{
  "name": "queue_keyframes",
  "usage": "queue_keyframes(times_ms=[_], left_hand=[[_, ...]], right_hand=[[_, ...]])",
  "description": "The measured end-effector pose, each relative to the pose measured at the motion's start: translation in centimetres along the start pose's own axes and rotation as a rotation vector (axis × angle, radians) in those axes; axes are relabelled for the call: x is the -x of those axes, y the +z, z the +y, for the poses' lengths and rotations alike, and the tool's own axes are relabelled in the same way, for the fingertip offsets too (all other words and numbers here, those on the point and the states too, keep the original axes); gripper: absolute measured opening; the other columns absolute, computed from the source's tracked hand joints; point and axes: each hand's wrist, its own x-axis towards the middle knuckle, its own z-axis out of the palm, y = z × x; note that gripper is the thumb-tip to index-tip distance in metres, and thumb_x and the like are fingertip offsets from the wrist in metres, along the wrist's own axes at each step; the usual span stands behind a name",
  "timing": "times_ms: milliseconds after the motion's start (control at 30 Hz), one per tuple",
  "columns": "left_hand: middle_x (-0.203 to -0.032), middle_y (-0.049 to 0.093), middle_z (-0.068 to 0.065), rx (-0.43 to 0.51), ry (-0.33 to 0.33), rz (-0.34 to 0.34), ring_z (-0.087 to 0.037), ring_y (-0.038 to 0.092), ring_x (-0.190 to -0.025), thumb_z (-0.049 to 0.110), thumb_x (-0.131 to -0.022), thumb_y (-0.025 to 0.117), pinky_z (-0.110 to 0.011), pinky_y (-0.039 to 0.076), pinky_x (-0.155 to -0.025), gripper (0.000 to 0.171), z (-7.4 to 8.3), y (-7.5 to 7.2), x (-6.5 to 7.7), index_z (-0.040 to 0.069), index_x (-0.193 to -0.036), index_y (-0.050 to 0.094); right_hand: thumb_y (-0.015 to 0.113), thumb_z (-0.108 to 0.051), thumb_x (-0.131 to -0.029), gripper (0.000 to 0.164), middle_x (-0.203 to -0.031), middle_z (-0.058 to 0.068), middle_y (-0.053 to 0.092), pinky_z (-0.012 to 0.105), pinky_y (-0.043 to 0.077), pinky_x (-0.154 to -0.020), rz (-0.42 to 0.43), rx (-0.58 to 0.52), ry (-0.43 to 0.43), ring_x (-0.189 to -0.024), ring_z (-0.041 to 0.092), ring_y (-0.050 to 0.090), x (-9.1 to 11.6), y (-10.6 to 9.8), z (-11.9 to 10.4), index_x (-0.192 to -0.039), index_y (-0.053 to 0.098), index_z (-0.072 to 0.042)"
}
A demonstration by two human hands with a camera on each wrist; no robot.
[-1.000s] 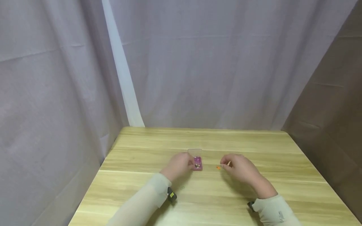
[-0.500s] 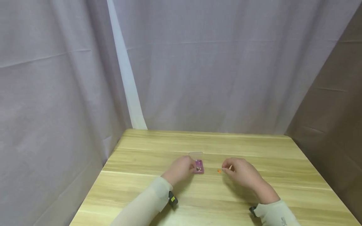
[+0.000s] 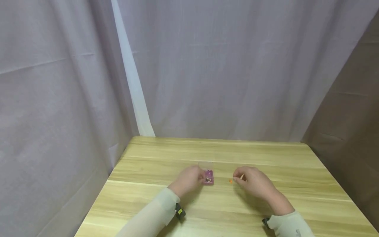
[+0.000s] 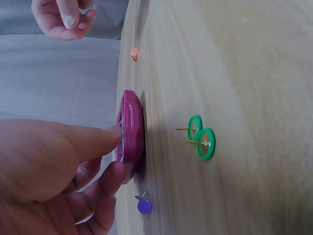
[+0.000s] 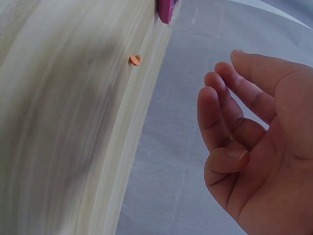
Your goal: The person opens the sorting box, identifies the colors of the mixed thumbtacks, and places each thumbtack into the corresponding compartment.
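Observation:
A small magenta box [image 3: 209,183] with a clear lid [image 3: 205,165] tipped back lies on the table, several small pieces inside. My left hand [image 3: 187,181] is at its left side. In the left wrist view the thumb and a curled finger pinch the rim of the box [image 4: 133,132]. Right of the box lie orange thumbtacks [image 5: 134,60]. Close by, above the table, hovers my right hand [image 3: 252,182], fingers loosely bent and holding nothing. Green thumbtacks [image 4: 206,144] with pins showing and purple thumbtacks [image 4: 144,205] lie near the left hand.
The wooden table [image 3: 225,151] is bounded by grey curtains [image 3: 225,82] at the back and sides. A white strip [image 3: 133,75] runs down the back left. A dark wrist camera [image 3: 180,211] sits below the left sleeve.
The head view has tilted slightly, so everything sits a little lower. Both hands stay nearly still, the left at the box and the right beside the orange thumbtacks.

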Motion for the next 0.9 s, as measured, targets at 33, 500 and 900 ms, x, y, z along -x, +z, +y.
queue_keyframes(times_ms=[33, 500, 900], left_hand=[[-0.096, 0.074, 0.011, 0.002, 0.004, 0.000, -0.005, 0.066, -0.089, 0.016, -0.101, 0.078, -0.028, 0.059, -0.090, 0.005, 0.1, -0.1, 0.1, 0.018, -0.098, 0.082], [-0.102, 0.078, 0.008, 0.006, 0.014, 0.041, -0.008, 0.068, -0.093, 0.020, -0.101, 0.079, -0.030, 0.059, -0.091, 0.006, 1.2, -0.4, 1.0, 0.018, -0.104, 0.084], [-0.069, 0.061, 0.016, 0.113, 0.054, -0.046, -0.005, 0.056, -0.066, 0.023, -0.105, 0.067, -0.031, 0.057, -0.075, 0.032, -1.3, -3.5, 5.9, 0.020, -0.073, 0.071]], right_hand=[[0.078, -0.021, -0.103, 0.005, -0.096, -0.012, 0.073, 0.036, 0.056, -0.072, -0.004, -0.002, 0.002, -0.082, 0.008, 0.062, 0.0, -0.1, 0.0, -0.107, 0.079, -0.019], [0.075, -0.021, -0.105, 0.006, -0.096, -0.011, 0.073, 0.035, 0.056, -0.072, -0.010, -0.006, -0.006, -0.083, 0.008, 0.063, 0.9, -0.5, 0.0, -0.109, 0.079, -0.019], [0.076, -0.018, -0.104, 0.005, -0.097, -0.009, 0.074, 0.037, 0.056, -0.073, 0.034, -0.001, -0.010, -0.083, 0.010, 0.064, 1.4, -0.7, 0.1, -0.108, 0.079, -0.017]])
